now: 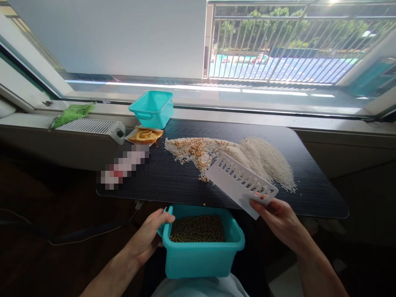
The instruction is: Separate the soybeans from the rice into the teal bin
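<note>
My left hand (152, 231) grips the handle side of a turquoise tub (201, 258), which sits at my lap just below the table's front edge. Inside the tub lies a layer of small greenish-brown beans (198, 229). Pinched in my right hand (278, 220) is a white slotted plastic plate (230, 181), tilted over the table with its far edge by the grain. White rice (269, 159) spreads in a long heap across the dark tabletop (173, 177). Yellow soybeans (196, 148) are scattered over the heap's left part, some near the plate's left corner.
A second turquoise tub (154, 109) stands at the table's back left. Before it is an orange-yellow packet (145, 135), with a pixelated item (123, 167) nearer. A green cloth (74, 113) lies on the radiator (93, 126). The window sill (235, 117) runs behind.
</note>
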Demonstrator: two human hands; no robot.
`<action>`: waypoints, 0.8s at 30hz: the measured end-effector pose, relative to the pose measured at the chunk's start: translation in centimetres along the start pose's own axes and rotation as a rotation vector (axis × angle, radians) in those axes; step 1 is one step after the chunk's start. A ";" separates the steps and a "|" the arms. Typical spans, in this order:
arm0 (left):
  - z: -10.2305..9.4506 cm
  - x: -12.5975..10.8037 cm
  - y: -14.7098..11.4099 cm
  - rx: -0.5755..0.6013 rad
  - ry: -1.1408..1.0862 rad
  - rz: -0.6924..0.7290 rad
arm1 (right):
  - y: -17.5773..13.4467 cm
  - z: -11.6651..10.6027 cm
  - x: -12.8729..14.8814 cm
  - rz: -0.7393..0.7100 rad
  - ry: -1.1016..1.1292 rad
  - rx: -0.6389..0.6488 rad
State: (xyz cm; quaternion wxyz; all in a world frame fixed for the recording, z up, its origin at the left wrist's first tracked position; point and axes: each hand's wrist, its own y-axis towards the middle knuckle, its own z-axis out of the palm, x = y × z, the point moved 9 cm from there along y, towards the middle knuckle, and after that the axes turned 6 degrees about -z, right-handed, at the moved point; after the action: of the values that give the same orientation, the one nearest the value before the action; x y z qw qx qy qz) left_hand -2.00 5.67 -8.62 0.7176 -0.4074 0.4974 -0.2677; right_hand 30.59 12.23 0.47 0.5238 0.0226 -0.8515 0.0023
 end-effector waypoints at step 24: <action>-0.5 -0.9 -0.4 0.067 0.053 0.031 | -1.7 2.1 2.6 -0.054 -0.017 0.249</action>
State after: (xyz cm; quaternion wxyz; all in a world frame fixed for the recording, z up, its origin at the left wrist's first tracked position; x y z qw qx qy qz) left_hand -2.76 6.02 -7.89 0.7213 -0.3683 0.5134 -0.2838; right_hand 27.65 10.34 1.77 0.5094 0.1104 -0.8483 0.0936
